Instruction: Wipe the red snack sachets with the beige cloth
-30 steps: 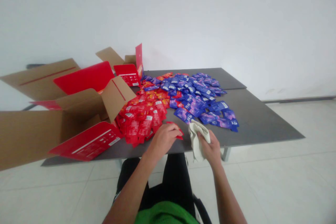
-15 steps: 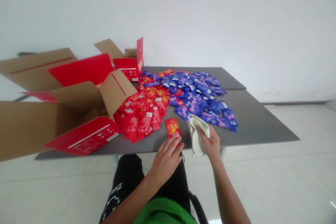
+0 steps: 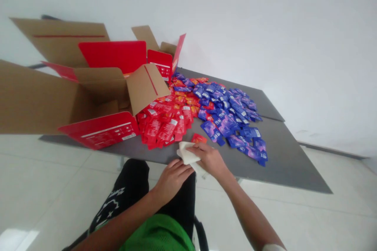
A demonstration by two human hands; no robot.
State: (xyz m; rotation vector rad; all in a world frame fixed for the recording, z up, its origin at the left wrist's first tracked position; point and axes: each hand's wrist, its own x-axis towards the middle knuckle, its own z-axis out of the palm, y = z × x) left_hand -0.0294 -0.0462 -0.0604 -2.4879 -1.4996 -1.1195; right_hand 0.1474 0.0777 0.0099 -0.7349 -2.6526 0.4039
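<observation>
Right hand (image 3: 210, 159) holds a white cloth (image 3: 186, 153) in a firm grip; left hand (image 3: 172, 180) lies half open, touching the cloth, near a red packet (image 3: 199, 138) on a gray table (image 3: 282, 168).

You've got a big brown cardboard box (image 3: 145, 85) sitting wide open at the left end of your dark grey counter (image 3: 282, 164), with glossy red printed panels (image 3: 100, 130) on its flaps. Right beside it there's a heap of shiny red sachets (image 3: 165, 127), running into a spread of blue-purple sachets (image 3: 226, 119). Pale tile floor (image 3: 324, 219) below, plain white wall (image 3: 279, 39) behind.
</observation>
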